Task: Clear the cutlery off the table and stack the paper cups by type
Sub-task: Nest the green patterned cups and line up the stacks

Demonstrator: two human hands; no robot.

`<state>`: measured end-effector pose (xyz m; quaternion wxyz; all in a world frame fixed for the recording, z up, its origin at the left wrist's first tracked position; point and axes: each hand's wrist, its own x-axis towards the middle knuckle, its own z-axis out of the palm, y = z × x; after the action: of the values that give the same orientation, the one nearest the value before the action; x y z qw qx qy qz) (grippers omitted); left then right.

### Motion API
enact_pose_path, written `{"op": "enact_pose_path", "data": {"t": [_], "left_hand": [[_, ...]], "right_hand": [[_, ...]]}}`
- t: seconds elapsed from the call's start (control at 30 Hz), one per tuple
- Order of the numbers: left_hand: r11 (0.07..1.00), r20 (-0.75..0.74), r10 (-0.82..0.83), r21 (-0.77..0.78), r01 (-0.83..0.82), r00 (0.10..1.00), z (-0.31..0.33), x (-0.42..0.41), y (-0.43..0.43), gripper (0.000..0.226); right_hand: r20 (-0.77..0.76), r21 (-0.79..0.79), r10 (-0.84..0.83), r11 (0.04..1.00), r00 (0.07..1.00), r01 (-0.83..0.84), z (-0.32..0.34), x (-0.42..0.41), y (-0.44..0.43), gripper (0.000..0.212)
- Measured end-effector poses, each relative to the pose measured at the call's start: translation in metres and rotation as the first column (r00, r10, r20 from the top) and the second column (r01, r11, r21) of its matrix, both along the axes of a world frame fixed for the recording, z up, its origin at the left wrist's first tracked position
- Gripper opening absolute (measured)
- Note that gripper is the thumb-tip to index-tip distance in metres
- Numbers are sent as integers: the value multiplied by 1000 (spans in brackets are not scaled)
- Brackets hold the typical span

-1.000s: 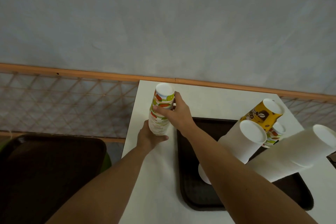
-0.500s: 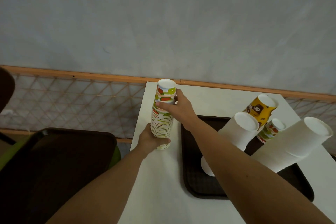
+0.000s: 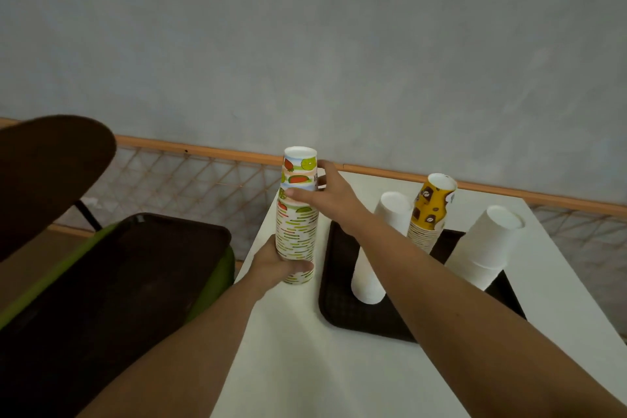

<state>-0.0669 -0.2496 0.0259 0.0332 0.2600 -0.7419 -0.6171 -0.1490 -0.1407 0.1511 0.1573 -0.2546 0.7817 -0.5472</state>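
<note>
A tall upside-down stack of fruit-print paper cups (image 3: 297,231) stands on the white table (image 3: 356,366) near its left edge. My left hand (image 3: 278,265) grips the bottom of that stack. My right hand (image 3: 325,195) holds the top cups, thumb in front and fingers behind. On the dark tray (image 3: 342,312) stand a white cup stack (image 3: 380,248), a yellow coffee-print stack (image 3: 428,214) and a wider white stack (image 3: 488,248). No cutlery shows.
A dark chair seat with a green edge (image 3: 112,282) sits left of the table, its backrest (image 3: 47,163) at far left. A mesh barrier with a wooden rail (image 3: 210,180) runs behind the table under a grey wall.
The view has swung right and the cup stacks now look upright. Both hands stay on the fruit-print stack, which stands slightly further from the table's back edge.
</note>
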Motion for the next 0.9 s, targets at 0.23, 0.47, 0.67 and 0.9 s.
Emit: {"op": "enact_pose_path", "data": {"t": [0.23,0.47,0.67,0.9], "left_hand": [[998,-48,50,-24,-51,998,9,50,70,90],[999,-68,-26,-29,24,997,21,76,133,72],[990,-63,-144,-16,143,988,39,78,171,72],[962,-26,-271,-27,271,962,40,86,225,70]], "right_hand": [[-37,33,107,994,994,-106,16,39,64,81],[10,4,172,985,985,-173,29,66,127,58],[-18,33,102,994,995,-102,42,72,173,51],[9,38,16,999,1000,-17,37,88,243,47]]}}
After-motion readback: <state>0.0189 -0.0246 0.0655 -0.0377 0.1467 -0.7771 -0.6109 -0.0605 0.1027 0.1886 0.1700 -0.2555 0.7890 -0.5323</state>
